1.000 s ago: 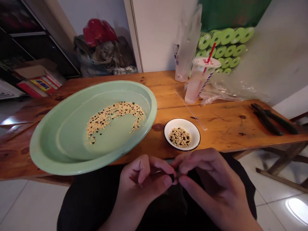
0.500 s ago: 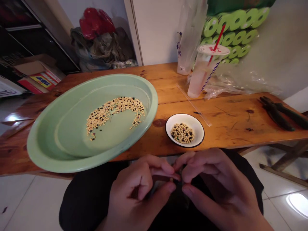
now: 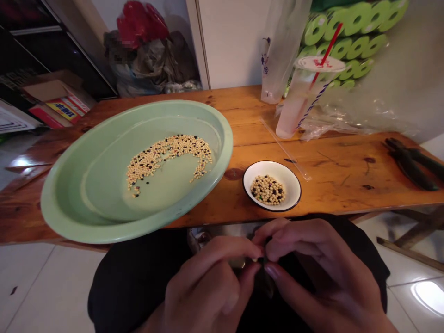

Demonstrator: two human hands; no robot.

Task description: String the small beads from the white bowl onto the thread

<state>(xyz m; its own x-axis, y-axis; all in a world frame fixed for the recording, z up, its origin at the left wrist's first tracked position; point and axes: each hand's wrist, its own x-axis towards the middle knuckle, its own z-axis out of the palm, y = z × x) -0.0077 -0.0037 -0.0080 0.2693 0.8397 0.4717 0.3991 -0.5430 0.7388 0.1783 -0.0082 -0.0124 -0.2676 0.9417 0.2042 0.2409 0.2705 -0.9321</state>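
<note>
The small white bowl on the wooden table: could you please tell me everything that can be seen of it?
The small white bowl is round and shallow, with a thin dark rim and a smooth surface that looks like enamel. It stands upright on the wooden table, near the front edge, to the right of the green basin. Beads, mostly cream with some black, lie in its bottom. Only the table and beads visibly touch it.

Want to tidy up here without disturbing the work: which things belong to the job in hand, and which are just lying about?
Likely in use:
left hand and right hand, close together; what they hold is unclear
white bowl of small round pieces
green basin, holding more of them

Likely just lying about:
drink cup
pliers
open box
green rolls
red bag
</note>
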